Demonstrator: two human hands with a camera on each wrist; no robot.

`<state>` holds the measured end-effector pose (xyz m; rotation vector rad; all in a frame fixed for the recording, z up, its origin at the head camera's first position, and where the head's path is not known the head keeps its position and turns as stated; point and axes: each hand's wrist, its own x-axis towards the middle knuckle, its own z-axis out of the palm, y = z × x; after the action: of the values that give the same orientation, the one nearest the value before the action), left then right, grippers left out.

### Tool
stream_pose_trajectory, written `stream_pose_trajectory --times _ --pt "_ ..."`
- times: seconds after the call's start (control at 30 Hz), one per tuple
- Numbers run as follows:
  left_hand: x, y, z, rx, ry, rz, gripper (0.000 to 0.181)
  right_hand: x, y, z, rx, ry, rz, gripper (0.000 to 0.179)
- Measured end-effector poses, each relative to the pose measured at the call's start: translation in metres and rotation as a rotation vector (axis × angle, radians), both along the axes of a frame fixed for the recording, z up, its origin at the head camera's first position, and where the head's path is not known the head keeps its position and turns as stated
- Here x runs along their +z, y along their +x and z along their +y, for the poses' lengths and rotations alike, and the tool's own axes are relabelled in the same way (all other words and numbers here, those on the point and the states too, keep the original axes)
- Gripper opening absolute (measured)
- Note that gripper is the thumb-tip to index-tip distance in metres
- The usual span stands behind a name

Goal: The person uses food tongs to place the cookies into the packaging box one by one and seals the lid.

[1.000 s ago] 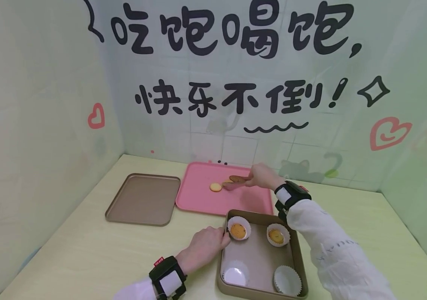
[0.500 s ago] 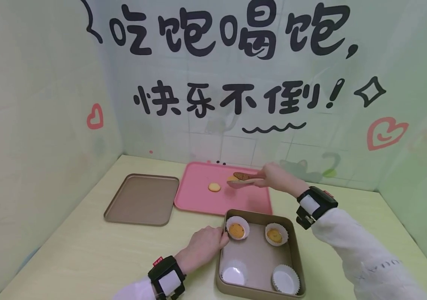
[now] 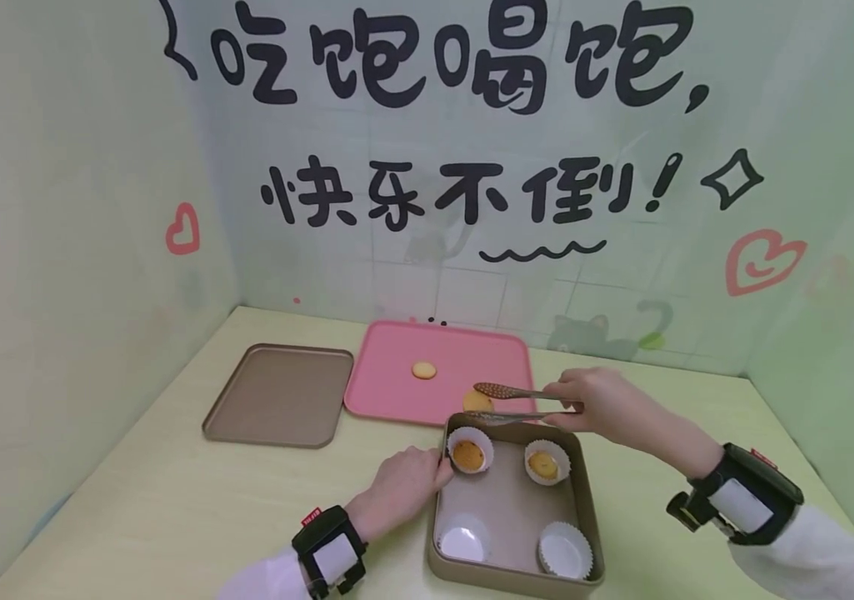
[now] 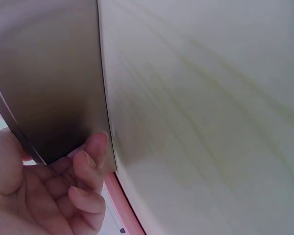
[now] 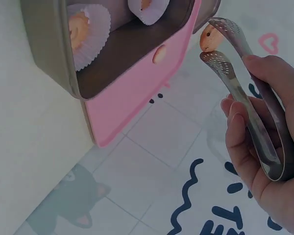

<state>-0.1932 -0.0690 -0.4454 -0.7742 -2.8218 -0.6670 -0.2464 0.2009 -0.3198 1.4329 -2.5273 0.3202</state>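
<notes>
In the head view my right hand (image 3: pixel 610 402) grips metal tongs (image 3: pixel 516 392) whose perforated tips pinch a round cookie (image 3: pixel 477 402) above the far rim of a deep brown baking pan (image 3: pixel 501 521). The right wrist view shows the cookie (image 5: pixel 210 39) held on edge between the tips. My left hand (image 3: pixel 406 487) holds the pan's left wall near the far corner, fingers curled against it in the left wrist view. Inside the pan, two white paper cups (image 3: pixel 481 437) at the far end each hold a cookie. Two more cups (image 3: pixel 567 550) at the near end have none.
A pink tray (image 3: pixel 389 392) lies behind the pan, with one cookie (image 3: pixel 423 370) on it. Left of it sits a shallow brown tray (image 3: pixel 277 396). Printed fabric walls (image 3: pixel 412 283) enclose the pale wooden table (image 3: pixel 172 500) at the back and both sides.
My right hand has lifted the cookie off the pink tray with the tongs and brought it nearer, over the pan's far edge. My left hand stays at the pan's wall.
</notes>
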Motion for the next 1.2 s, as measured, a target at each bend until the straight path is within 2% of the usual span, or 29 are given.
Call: stream_pose_trajectory --times 0.17,0.33,0.5,0.7,0.97,1.1,1.2 --pt "0.001 -0.001 0.001 0.029 0.057 -0.054 0.034 -0.008 0.021 0.01 0.119 -0.065 0.0 0.021" --pt "0.001 -0.002 0.001 0.045 0.057 -0.054 0.034 -0.017 0.035 0.012 0.203 -0.08 -0.095 0.022" --pt "0.001 -0.002 0.001 0.056 0.053 -0.068 0.035 -0.027 0.049 0.009 0.263 -0.048 -0.171 0.025" --pt "-0.001 0.0 0.003 0.066 0.069 -0.099 0.034 -0.035 0.057 0.003 0.284 0.007 -0.154 0.022" --pt "-0.001 -0.001 0.002 0.065 0.06 -0.073 0.035 -0.043 0.058 -0.006 0.298 0.06 -0.103 0.022" --pt "-0.001 -0.001 0.001 0.061 0.052 -0.055 0.034 -0.041 0.058 -0.006 0.269 0.074 -0.104 0.026" --pt "-0.001 0.0 0.0 0.053 0.042 -0.038 0.033 -0.032 0.056 -0.003 0.232 0.069 -0.129 0.029"
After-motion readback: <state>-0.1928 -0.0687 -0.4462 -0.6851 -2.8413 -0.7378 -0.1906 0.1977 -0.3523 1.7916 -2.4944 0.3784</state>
